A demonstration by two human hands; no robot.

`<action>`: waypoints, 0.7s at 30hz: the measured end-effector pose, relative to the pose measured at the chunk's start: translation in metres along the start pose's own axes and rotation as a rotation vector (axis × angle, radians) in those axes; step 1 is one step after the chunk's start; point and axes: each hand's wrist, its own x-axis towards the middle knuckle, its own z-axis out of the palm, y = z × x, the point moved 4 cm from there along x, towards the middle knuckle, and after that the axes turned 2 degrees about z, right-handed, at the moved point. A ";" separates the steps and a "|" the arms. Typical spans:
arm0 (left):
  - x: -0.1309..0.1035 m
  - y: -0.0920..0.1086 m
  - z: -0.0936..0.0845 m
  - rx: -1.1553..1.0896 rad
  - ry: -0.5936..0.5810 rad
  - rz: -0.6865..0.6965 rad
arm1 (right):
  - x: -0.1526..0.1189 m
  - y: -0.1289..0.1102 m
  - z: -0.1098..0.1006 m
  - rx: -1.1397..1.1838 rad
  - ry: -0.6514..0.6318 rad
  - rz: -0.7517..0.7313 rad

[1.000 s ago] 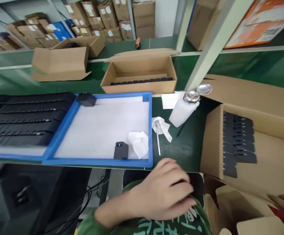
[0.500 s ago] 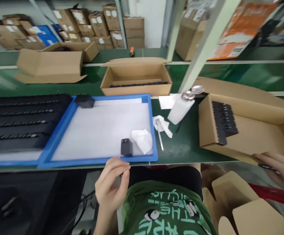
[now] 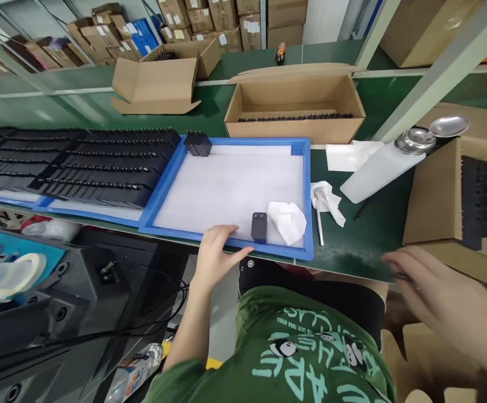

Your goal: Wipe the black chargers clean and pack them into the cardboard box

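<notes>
Head view: one black plug inside a blue tray on the green desk, logged from my remote seat.
Plug, location: near the tray's right front corner, close to the near rim, between the left hand and a crumpled tissue.
Left hand: thumb and index finger spread at the near rim, plug to their right; I see nothing gripped. Contact with the rim, cannot tell.
Right hand: fingers bent, near the front of the cardboard box; a dark sliver shows at the fingertips, too blurred for me to name or to call held.
Hands, spacing: well apart.
Risk, plug: I judge a stray thumb could tip or push it, since it sits so near the rim.
Risk, tissue: lies just beside the plug; a loose pinch might drag it along.
Risk, bottle: metal lid flipped up; a swing of the right arm could knock it and spill any contents.
Risk, metal rod: a brush from a sleeve might roll it off its place beside the tray.
Plug, pointing: two small pale prongs at the end farther from the person.
Plug, long axis: near to far in my view, roughly square to the near rim; upright or lying, I cannot tell.
</notes>
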 end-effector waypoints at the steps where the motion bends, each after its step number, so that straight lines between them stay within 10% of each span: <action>1: -0.002 -0.002 0.003 0.008 0.011 0.008 | 0.013 -0.007 0.010 -0.010 -0.021 -0.021; 8: 0.001 0.004 -0.002 -0.139 -0.005 0.014 | 0.053 -0.006 0.034 -0.199 -0.052 -0.085; 13: 0.030 0.014 0.008 -0.312 -0.278 -0.013 | 0.084 -0.067 0.018 0.164 0.102 -0.140; 21: 0.042 0.008 0.020 -0.373 -0.355 -0.042 | 0.131 -0.116 0.053 0.227 0.001 -0.195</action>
